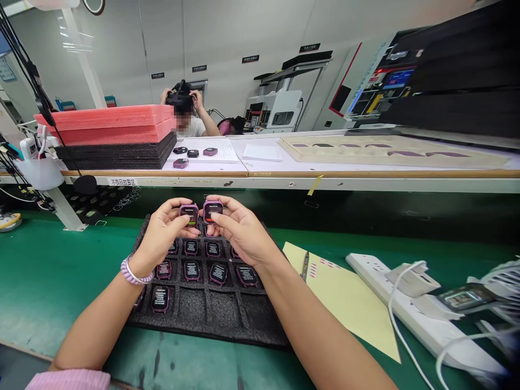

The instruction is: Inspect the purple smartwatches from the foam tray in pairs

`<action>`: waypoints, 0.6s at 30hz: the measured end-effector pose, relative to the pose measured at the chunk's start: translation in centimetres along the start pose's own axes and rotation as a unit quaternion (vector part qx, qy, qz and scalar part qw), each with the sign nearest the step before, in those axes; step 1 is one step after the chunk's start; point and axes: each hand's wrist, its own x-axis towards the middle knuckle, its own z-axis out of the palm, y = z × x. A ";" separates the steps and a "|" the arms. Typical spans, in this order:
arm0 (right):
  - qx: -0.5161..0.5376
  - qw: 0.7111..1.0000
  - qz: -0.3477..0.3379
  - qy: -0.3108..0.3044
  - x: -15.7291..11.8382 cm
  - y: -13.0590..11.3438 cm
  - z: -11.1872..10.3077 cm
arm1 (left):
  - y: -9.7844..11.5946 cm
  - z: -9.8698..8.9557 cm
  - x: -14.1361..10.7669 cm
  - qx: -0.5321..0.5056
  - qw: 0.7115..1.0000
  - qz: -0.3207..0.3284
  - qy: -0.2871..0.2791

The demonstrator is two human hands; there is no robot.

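Observation:
My left hand [162, 230] pinches a purple-cased smartwatch body [188, 210] without a strap, its screen lit with a green bar near the thumb. Close beside it, my right hand [241, 233] grips a second smartwatch body [213, 206], whose screen shows a red-orange bar. Both are held above the far part of a black foam tray [190, 309]. Several similar watches, such as one near the front [160, 299], lie in the compartments with text on their screens. Some front compartments hold nothing. My hands and forearms hide parts of the tray.
Right of the tray lie yellow paper [345, 298], a pen [305, 265] and a white power strip [426, 319] with cables. A shelf edge [260, 184] crosses behind, carrying red foam blocks [109, 124], loose watches [181, 163] and a beige tray [337, 154]. Another person [190, 114] is beyond.

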 end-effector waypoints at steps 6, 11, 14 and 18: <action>0.005 1.000 0.001 -0.003 -0.2 -0.3 0.1 | 0.0 -0.2 0.2 -0.005 1.000 0.001 -0.006; 0.025 0.999 0.000 -0.036 -0.3 -1.1 -0.1 | 2.5 1.2 -3.6 -0.073 0.992 0.009 -0.101; 0.016 0.996 -0.007 -0.090 -1.6 -2.7 -0.1 | 4.5 2.5 -7.9 -0.233 0.929 -0.064 -0.280; -0.052 0.983 -0.065 -0.165 -5.2 -5.7 0.2 | 6.1 2.0 -11.8 -0.227 0.882 -0.208 -0.357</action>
